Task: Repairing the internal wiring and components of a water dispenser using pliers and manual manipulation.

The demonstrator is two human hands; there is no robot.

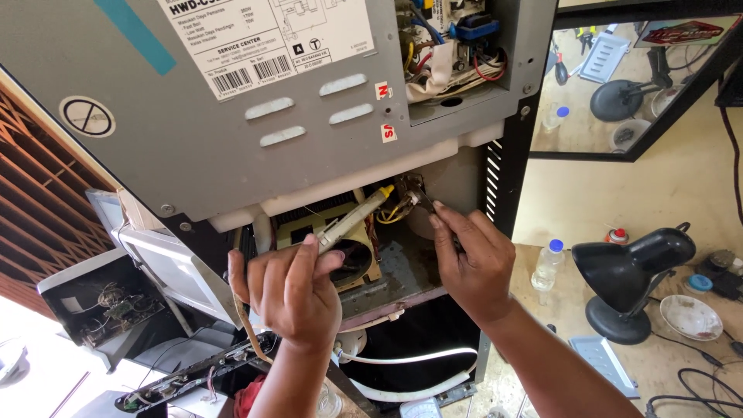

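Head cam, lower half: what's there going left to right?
Open grey box with loose wiring → left hand holding a cream soldering iron → right hand at the yellow wires → clear bottle with blue cap → black desk lamp → white dish.

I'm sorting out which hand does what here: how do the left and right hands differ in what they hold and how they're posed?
The left hand grips a cream, pen-like soldering iron, angled up to the right; the right hand pinches a small dark tool or wire end, too small to tell. The left hand is a closed fist; the right hand extends its fingers. Both reach into the appliance's open back, near the yellow wires.
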